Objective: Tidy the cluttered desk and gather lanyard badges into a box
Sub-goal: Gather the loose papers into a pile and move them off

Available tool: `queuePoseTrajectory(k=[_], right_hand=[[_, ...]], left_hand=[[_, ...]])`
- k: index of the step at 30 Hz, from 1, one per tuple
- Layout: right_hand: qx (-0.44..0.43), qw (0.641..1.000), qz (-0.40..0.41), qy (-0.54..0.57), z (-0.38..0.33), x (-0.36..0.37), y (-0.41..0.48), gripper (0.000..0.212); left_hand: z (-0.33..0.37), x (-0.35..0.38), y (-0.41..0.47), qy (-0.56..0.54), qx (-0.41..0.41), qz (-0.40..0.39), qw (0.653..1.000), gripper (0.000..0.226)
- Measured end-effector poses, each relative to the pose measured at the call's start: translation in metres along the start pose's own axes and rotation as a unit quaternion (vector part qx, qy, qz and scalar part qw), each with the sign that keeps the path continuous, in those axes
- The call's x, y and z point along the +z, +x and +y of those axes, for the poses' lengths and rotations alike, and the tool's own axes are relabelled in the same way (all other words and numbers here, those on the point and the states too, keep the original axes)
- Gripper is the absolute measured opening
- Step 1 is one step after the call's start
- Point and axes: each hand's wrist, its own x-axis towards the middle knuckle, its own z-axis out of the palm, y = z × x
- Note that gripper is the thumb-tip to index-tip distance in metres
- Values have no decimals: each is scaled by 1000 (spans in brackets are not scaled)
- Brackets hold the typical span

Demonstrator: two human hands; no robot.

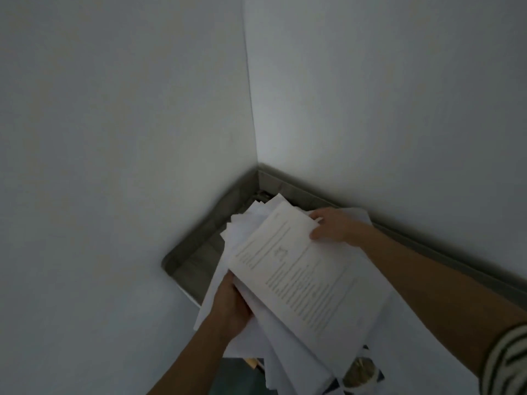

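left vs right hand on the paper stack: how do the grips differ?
Left hand grips the stack at its near left edge, fingers hidden under sheets; right hand grips the far right edge, fingertips on top. Left hand is nearer the camera, right hand nearer the wall corner. Right arm shows a striped sleeve; left arm none. Both hold the same stack.

White papers [299, 283], apparently striped sleeve [507, 363]
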Motion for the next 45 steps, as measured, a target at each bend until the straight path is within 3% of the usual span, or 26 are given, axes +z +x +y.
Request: queuePoseTrajectory(k=[3,6,10,12,15,17,19,23,29,33,39,42,45], right_hand=[[-32,999,21,-32,16,27,8,37],[-57,996,62,-16,25,37,-1,37],[-48,937,346,18,60,22,-40,22],[6,920,392,18,84,17,-57,29],[112,938,327,-1,106,18,-66,45],[121,944,304,36,103,19,-62,50],[104,948,297,52,95,16,-58,53],[2,944,328,42,62,-2,-59,40],[-150,850,483,150,-8,-51,-107,36],[-174,772,551,265,-29,-68,-148,37],[-74,744,544,380,5,-36,-169,30],[15,773,467,430,36,15,-164,17],[106,806,363,455,60,75,-163,7]], left_hand=[[1,-6,3,-6,0,-40,999,63],[-8,-7,4,63,22,-20,998,39],[-14,-11,6,62,19,37,997,36],[-10,-11,5,38,8,50,998,30],[-8,-10,5,40,3,58,998,26],[-9,-8,4,48,5,64,997,25],[-9,-6,3,59,7,69,996,28],[-7,-3,1,65,6,67,996,24],[-6,-3,-1,65,-3,97,993,18],[-8,-1,-7,46,-3,105,993,19],[-17,4,-20,11,7,44,999,44],[-21,8,-23,-29,23,-13,999,41],[-23,14,-22,-91,43,-50,994,57]])
